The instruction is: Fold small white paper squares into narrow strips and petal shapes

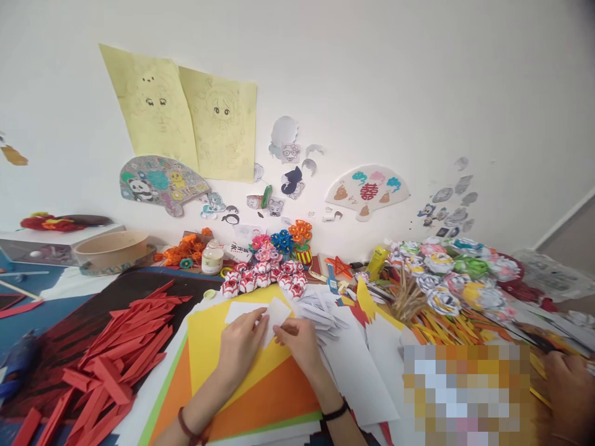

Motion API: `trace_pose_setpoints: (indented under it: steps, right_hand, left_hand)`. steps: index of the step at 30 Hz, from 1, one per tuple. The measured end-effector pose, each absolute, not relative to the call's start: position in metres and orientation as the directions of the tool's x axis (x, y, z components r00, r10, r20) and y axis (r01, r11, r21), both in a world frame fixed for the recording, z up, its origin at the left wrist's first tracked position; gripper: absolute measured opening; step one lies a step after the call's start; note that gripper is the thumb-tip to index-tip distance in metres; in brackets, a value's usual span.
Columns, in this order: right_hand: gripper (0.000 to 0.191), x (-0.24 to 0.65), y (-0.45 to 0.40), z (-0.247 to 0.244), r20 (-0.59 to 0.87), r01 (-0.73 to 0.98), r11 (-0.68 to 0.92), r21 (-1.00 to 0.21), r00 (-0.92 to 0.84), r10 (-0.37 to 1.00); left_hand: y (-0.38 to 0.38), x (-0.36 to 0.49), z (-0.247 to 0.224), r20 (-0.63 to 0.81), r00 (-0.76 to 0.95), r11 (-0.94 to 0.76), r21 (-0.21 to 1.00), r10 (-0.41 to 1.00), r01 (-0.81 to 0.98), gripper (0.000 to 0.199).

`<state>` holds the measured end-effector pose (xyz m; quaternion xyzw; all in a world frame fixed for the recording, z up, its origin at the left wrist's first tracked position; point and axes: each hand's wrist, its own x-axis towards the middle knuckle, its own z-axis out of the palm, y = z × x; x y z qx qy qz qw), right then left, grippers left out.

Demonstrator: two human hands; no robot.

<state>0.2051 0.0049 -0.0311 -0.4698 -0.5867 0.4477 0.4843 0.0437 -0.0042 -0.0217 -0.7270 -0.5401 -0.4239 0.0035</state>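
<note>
A small white paper piece [277, 313] is held up between my two hands over the coloured sheets. My left hand [240, 344] pinches its left side between thumb and fingers. At its lower right edge, the thumb and fingertips of my right hand [297, 339] are closed on it. Beneath lie a yellow sheet [204, 341] and an orange sheet [274, 396]. Another white paper [235, 310] rests flat behind my left hand. Just right of my right hand is a pile of folded white paper pieces [320, 316].
Folded red paper strips [125, 341] cover the left side. Red-and-white paper pieces [263, 275], a glue jar [212, 257] and paper flowers [281, 241] stand at the back. White paper strips lie to the right, near paper rosettes [446, 266]. Another person's hand [569, 384] is at far right.
</note>
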Motion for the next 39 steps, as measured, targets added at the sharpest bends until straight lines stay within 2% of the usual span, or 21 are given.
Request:
trace_pose_setpoints:
  steps: [3,6,9,13,18,23,25,27,29,31,33,35,37,39]
  right_hand:
    - [0.035,0.202,0.004,-0.034,0.127,0.067,0.135,-0.989,-0.116,0.985]
    - [0.037,0.201,0.005,-0.035,0.130,0.003,0.131,-0.991,-0.122,0.984]
    - [0.039,0.203,0.007,-0.035,0.162,0.018,0.165,-0.986,-0.112,0.980]
    - [0.042,0.205,0.007,-0.033,0.224,0.025,0.230,-0.973,-0.137,0.965]
    - [0.051,0.207,0.006,-0.030,0.245,0.042,0.256,-0.966,-0.181,0.952]
    - [0.056,0.208,0.003,-0.027,0.257,0.047,0.264,-0.963,-0.112,0.960]
    - [0.054,0.209,0.003,-0.025,0.263,0.064,0.268,-0.961,-0.086,0.961]
    - [0.053,0.210,0.002,-0.024,0.264,0.091,0.271,-0.958,-0.074,0.962]
    - [0.053,0.212,0.002,-0.024,0.261,0.110,0.268,-0.957,-0.077,0.962]
    - [0.053,0.212,0.001,-0.024,0.262,0.116,0.271,-0.956,-0.089,0.961]
    - [0.052,0.213,-0.002,-0.022,0.272,0.126,0.285,-0.950,-0.109,0.956]
    - [0.050,0.213,-0.005,-0.019,0.292,0.148,0.311,-0.939,-0.136,0.947]
    - [0.049,0.212,-0.008,-0.014,0.319,0.179,0.351,-0.919,-0.183,0.930]
    - [0.050,0.211,-0.010,-0.012,0.348,0.211,0.393,-0.895,-0.223,0.911]
  left_hand:
    - [-0.006,0.040,-0.024,0.712,0.215,-0.503,0.220,0.668,0.835,0.026]
    - [-0.007,0.037,-0.022,0.731,0.396,-0.578,-0.002,0.556,0.816,0.031]
    - [-0.008,0.038,-0.021,0.698,0.495,-0.591,-0.127,0.517,0.796,0.035]
    - [-0.008,0.043,-0.020,0.651,0.540,-0.585,-0.177,0.533,0.792,0.036]
    - [-0.008,0.045,-0.018,0.643,0.530,-0.576,-0.165,0.553,0.800,0.037]
    - [-0.010,0.047,-0.016,0.616,0.544,-0.587,-0.158,0.570,0.794,0.036]
    - [-0.012,0.050,-0.015,0.621,0.538,-0.606,-0.125,0.570,0.786,0.034]
    - [-0.015,0.052,-0.012,0.642,0.499,-0.627,-0.036,0.582,0.778,0.031]
    - [-0.016,0.054,-0.008,0.663,0.425,-0.647,0.119,0.617,0.753,0.028]
    - [-0.016,0.054,-0.004,0.650,0.311,-0.627,0.332,0.694,0.705,0.027]
    - [-0.014,0.053,-0.001,0.574,0.175,-0.538,0.556,0.800,0.634,0.027]
    - [-0.011,0.052,0.000,0.457,0.077,-0.422,0.726,0.886,0.543,0.029]
    - [-0.008,0.051,0.000,0.359,0.065,-0.348,0.823,0.931,0.449,0.033]
    - [-0.006,0.051,0.000,0.302,0.095,-0.315,0.871,0.949,0.378,0.034]
